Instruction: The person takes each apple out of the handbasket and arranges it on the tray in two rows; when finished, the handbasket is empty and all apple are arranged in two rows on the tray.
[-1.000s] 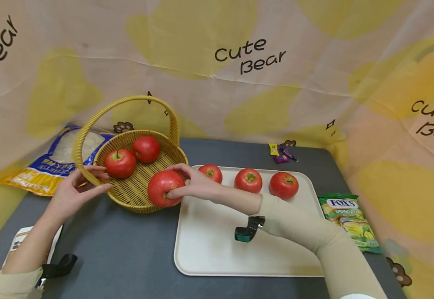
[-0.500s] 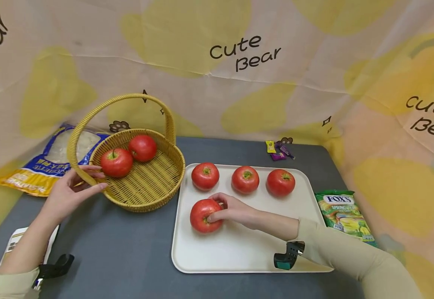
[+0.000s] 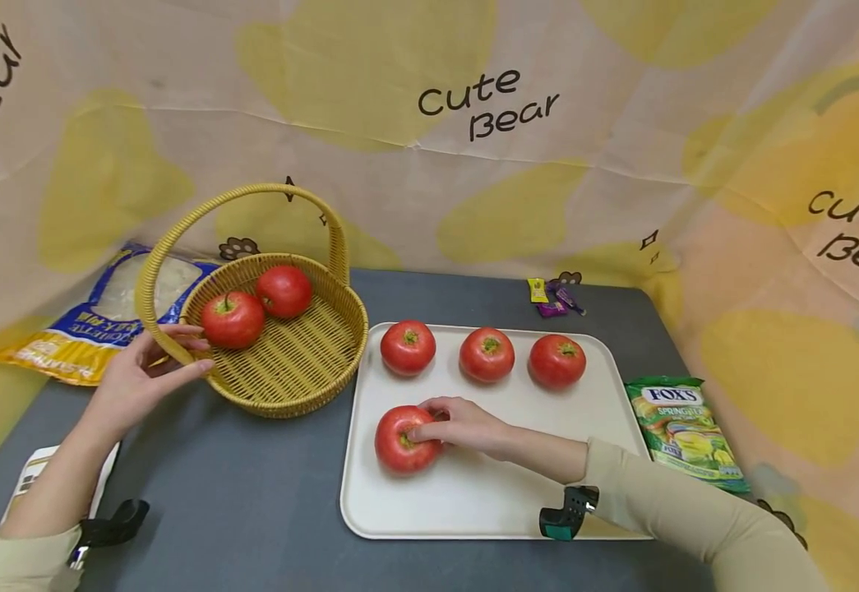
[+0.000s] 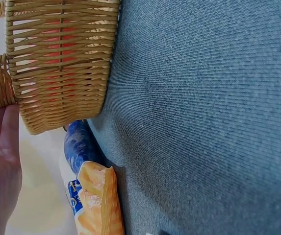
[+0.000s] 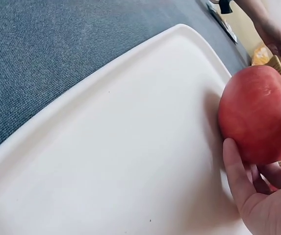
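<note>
My right hand (image 3: 466,426) grips a red tomato (image 3: 404,442) over the left part of a white tray (image 3: 503,514), thumb near its stem end. In the right wrist view the same tomato (image 5: 258,115) sits close over the tray surface, fingers curled under its side. Along the tray's back lie three more tomatoes (image 3: 487,355) in a row. My left hand (image 3: 140,378) holds the base of the handle of a yellow wicker basket (image 3: 292,407), thumb and fingers on either side. Inside the basket are two tomatoes (image 3: 233,321), toward its back left.
Behind the basket lies a blue and yellow plastic bag (image 3: 92,333). A green Fox's packet (image 3: 688,432) is at the tray's right, with small wrapped candies (image 3: 551,298) at the back. A white packet (image 3: 37,469) lies partly under the left forearm. A printed cloth (image 3: 370,164) backs the table.
My right hand has carried the tomato from over the basket's right rim to the tray, then slightly lower toward the front. The left hand has stayed at the basket handle.
</note>
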Motion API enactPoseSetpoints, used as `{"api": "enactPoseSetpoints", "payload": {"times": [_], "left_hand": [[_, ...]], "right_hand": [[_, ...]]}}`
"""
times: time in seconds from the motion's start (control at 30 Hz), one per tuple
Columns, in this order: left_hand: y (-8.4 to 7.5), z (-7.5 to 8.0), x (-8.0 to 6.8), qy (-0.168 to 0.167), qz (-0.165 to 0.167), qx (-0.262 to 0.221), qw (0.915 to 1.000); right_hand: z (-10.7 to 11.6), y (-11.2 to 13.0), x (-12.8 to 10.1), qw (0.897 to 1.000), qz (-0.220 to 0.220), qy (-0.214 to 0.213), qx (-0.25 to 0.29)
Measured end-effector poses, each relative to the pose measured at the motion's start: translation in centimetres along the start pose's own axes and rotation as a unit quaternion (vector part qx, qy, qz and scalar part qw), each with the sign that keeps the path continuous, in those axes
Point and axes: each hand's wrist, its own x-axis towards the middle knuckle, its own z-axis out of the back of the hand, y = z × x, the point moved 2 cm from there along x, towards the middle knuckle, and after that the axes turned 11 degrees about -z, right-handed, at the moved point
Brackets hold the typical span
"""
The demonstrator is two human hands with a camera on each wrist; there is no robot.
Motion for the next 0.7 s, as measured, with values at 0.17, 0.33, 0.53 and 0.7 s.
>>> {"api": "enactPoseSetpoints", "payload": {"times": [0.17, 0.33, 0.53, 0.7], "left_hand": [[0.1, 0.0, 0.0, 0.001, -0.001, -0.004, 1.0000], [0.0, 0.1, 0.1, 0.002, -0.005, -0.002, 1.0000], [-0.1, 0.1, 0.1, -0.002, -0.012, 0.001, 0.9999], [0.2, 0.0, 0.0, -0.002, -0.017, -0.004, 0.9998]], "right_hand": [[-0.1, -0.2, 0.2, 1.000, 0.002, 0.006, 0.012], [0.2, -0.2, 0.2, 1.000, 0.003, 0.006, 0.022], [1.4, 1.2, 0.3, 0.998, 0.055, -0.013, 0.009], [2.3, 3.5, 0.9, 0.994, 0.110, -0.001, 0.000]]}}
